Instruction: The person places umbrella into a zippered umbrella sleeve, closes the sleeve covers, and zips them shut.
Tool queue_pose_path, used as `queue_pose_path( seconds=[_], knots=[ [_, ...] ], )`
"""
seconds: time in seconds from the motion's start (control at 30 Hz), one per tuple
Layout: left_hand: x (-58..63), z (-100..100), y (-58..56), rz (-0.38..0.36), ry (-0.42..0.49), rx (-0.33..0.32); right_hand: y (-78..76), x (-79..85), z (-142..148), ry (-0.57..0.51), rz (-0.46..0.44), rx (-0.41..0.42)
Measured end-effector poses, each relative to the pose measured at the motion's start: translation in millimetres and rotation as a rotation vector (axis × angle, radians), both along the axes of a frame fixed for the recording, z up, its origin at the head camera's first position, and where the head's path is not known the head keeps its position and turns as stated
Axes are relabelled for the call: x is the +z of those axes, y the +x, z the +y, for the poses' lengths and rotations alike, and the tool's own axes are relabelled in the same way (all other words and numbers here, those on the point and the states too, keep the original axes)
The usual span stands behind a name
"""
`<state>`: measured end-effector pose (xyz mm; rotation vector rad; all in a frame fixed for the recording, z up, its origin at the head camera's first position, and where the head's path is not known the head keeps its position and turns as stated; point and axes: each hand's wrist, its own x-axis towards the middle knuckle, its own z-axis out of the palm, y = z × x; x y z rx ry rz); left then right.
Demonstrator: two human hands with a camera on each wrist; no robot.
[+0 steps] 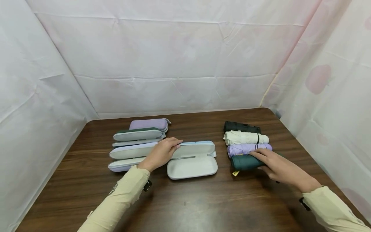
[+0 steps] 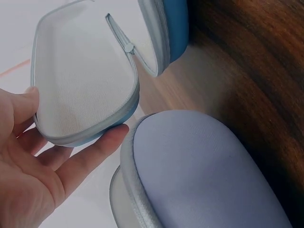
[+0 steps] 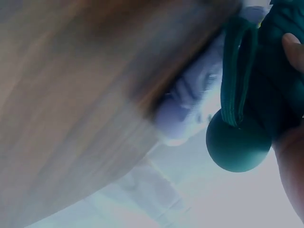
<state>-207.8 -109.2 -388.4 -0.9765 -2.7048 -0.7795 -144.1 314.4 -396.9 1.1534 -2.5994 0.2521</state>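
A light-blue zip case (image 1: 192, 168) with a pale lining lies open at mid-table. My left hand (image 1: 163, 152) holds the left end of its raised lid (image 2: 80, 80), thumb at the inner rim and fingers behind. Just left of that hand lies an open lavender case (image 1: 130, 152). On the right, my right hand (image 1: 279, 167) grips a folded dark green umbrella (image 1: 245, 162) from above. The umbrella's round handle end (image 3: 238, 142) and strap loop (image 3: 229, 71) show in the right wrist view. A folded lavender umbrella (image 1: 240, 149) lies right behind the green one.
Behind the lavender case stand a partly open dark green case (image 1: 139, 135) and a closed purple case (image 1: 148, 124). A white folded umbrella (image 1: 242, 138) and a black one (image 1: 240, 127) lie farther back on the right. White sheets (image 1: 174, 64) enclose the brown table (image 1: 200, 203).
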Motion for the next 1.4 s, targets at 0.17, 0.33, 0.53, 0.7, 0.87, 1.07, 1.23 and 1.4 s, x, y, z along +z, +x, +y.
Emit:
queue_pose_path(
  seconds=[0.17, 0.33, 0.53, 0.7, 0.87, 1.07, 1.23, 1.4],
  knots=[
    [-0.7, -2, 0.3, 0.003, 0.009, 0.006, -2.6, 14.9, -18, -0.037, 0.013, 0.030],
    [-1.5, -5, 1.0, -0.016, 0.009, 0.025, -7.6, 22.4, -48, -0.066, 0.002, 0.072],
    [-1.8, -5, 2.0, -0.022, 0.009, 0.039, -12.9, 22.4, -86, -0.079, -0.006, 0.069],
    [0.3, -2, 3.0, -0.021, 0.021, 0.018, -15.6, 19.5, -112, -0.074, -0.006, 0.054],
    [1.7, -1, 4.0, -0.027, 0.021, 0.017, -17.6, 14.6, -134, -0.037, 0.016, 0.043],
    [1.4, -1, 4.9, -0.030, 0.008, 0.033, -16.8, 4.6, -159, -0.031, -0.010, 0.036],
    [1.4, 0, 5.6, -0.031, 0.000, 0.040, -17.6, -0.7, -178, -0.038, 0.006, 0.049],
    [0.8, 0, 6.3, -0.033, -0.003, 0.046, -20.6, -7.7, -193, 0.000, 0.041, 0.052]
  ],
)
